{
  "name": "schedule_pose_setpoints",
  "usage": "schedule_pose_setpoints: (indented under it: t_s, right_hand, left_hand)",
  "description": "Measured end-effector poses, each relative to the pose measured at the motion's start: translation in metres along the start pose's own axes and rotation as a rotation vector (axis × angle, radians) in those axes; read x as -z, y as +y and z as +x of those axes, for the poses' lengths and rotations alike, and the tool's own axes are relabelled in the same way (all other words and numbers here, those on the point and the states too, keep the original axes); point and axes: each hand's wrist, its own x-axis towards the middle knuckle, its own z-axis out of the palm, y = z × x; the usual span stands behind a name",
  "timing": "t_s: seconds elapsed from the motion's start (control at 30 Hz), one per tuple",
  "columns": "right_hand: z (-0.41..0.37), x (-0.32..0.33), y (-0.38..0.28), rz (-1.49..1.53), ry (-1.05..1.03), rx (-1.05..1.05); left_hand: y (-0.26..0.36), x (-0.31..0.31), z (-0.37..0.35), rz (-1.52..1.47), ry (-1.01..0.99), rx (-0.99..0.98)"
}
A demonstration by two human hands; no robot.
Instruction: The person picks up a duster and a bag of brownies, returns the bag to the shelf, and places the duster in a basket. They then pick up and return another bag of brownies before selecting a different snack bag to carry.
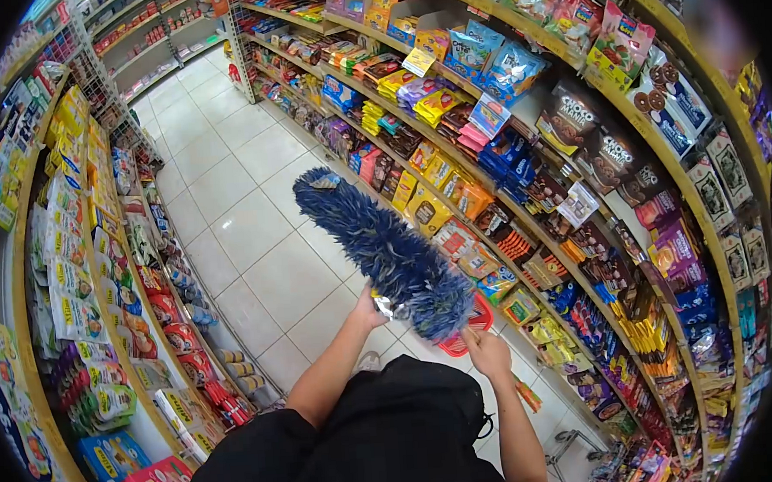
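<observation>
A fluffy blue-grey duster [377,246] extends diagonally across the aisle, in front of the body. Its lower right end is by my right hand [489,351], whose fingers are closed around what looks like its handle. My left hand [371,311] is at the duster's lower left side, partly behind the fibres, with something small, silvery and yellow at its fingers. What the left fingers grip is hard to make out. Behind the duster's lower end, a red plastic basket [481,313] is partly visible near my right hand.
Shelves of packaged snacks [437,204] run along the right. Shelves with more packets [73,300] line the left. White floor tiles [241,216] lie between them. Part of a metal cart [575,448] shows at the lower right.
</observation>
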Motion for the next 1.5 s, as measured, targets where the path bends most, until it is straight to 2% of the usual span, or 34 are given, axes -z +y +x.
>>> schedule_pose_setpoints:
  t_s: [0.03, 0.17, 0.27, 0.37, 0.47, 0.53, 0.6, 0.63, 0.67, 0.73, 0.8, 0.87, 0.97, 1.07, 1.13, 1.17, 1.2, 1.23, 1.27, 1.3, 1.33, 1.37, 1.4, 1.43, 1.5]
  right_hand:
    - [-0.001, -0.002, 0.000, -0.005, -0.009, -0.023]
    - [0.006, -0.032, 0.007, 0.069, -0.036, -0.090]
    - [0.023, -0.039, 0.003, 0.103, -0.022, -0.104]
    - [0.027, -0.038, 0.001, 0.060, -0.001, -0.145]
    - [0.023, -0.033, -0.002, 0.043, 0.000, -0.107]
    - [0.022, -0.039, 0.003, 0.088, -0.014, -0.052]
    - [0.020, -0.034, -0.005, 0.084, -0.025, 0.008]
    - [0.026, -0.047, 0.005, 0.010, 0.043, 0.043]
    - [0.030, -0.040, 0.003, 0.014, -0.078, -0.005]
    - [0.030, -0.030, 0.003, 0.035, -0.076, -0.023]
    - [0.044, -0.033, 0.027, -0.074, -0.143, -0.124]
    - [0.047, -0.043, 0.059, -0.089, -0.142, -0.172]
    - [0.042, -0.097, 0.127, -0.101, -0.165, -0.336]
    - [0.029, -0.145, 0.183, -0.049, -0.310, -0.532]
    - [0.027, -0.164, 0.208, -0.008, -0.329, -0.544]
    - [0.037, -0.175, 0.221, 0.020, -0.329, -0.552]
    - [0.055, -0.186, 0.235, 0.042, -0.317, -0.497]
    - [0.069, -0.198, 0.250, 0.072, -0.298, -0.461]
    - [0.083, -0.210, 0.264, 0.103, -0.270, -0.441]
    - [0.103, -0.217, 0.273, 0.112, -0.223, -0.394]
    - [0.122, -0.238, 0.287, 0.167, -0.110, -0.296]
    - [0.144, -0.260, 0.303, 0.212, -0.001, -0.198]
    - [0.170, -0.287, 0.318, 0.177, -0.086, -0.219]
    - [0.191, -0.271, 0.317, 0.141, -0.120, -0.116]
    - [0.230, -0.344, 0.347, 0.041, -0.009, -0.032]
  left_hand:
    - [0.004, -0.016, -0.009, 0.028, -0.012, -0.063]
    - [0.003, -0.001, 0.009, 0.111, -0.038, 0.053]
    - [-0.012, -0.018, 0.004, 0.123, -0.069, 0.151]
    - [-0.017, -0.025, 0.000, 0.238, -0.106, 0.117]
    - [-0.004, -0.010, 0.006, 0.289, 0.058, -0.030]
    - [0.005, -0.025, -0.002, 0.297, 0.102, -0.107]
    - [0.005, -0.026, -0.016, 0.449, 0.059, -0.213]
    - [0.009, -0.027, -0.018, 0.419, 0.022, -0.134]
    - [0.013, -0.020, -0.017, 0.379, -0.005, -0.053]
    - [0.023, 0.026, -0.025, 0.272, -0.051, 0.048]
    - [0.023, 0.010, -0.035, 0.208, 0.021, -0.008]
    - [0.035, 0.009, -0.041, 0.300, 0.088, -0.064]
    - [0.040, 0.031, -0.064, 0.287, 0.143, -0.095]
    - [0.032, 0.052, -0.091, 0.285, 0.270, -0.165]
    - [0.022, 0.081, -0.101, 0.427, 0.486, -0.238]
    - [0.016, 0.092, -0.104, 0.392, 0.447, -0.130]
    - [0.000, 0.082, -0.106, 0.434, 0.431, -0.094]
    - [-0.014, 0.091, -0.106, 0.546, 0.657, -0.130]
    - [-0.046, 0.065, -0.088, 0.645, 0.816, -0.148]
    - [-0.067, 0.070, -0.079, 0.748, 0.849, -0.222]
    - [-0.065, 0.094, -0.096, 0.636, 0.715, -0.053]
    - [-0.078, 0.104, -0.099, 0.732, 0.798, -0.049]
    - [-0.092, 0.114, -0.101, 0.826, 0.884, -0.038]
    - [-0.105, 0.125, -0.105, 0.915, 0.972, -0.019]
    - [-0.140, 0.117, -0.086, 0.681, 0.982, 0.082]
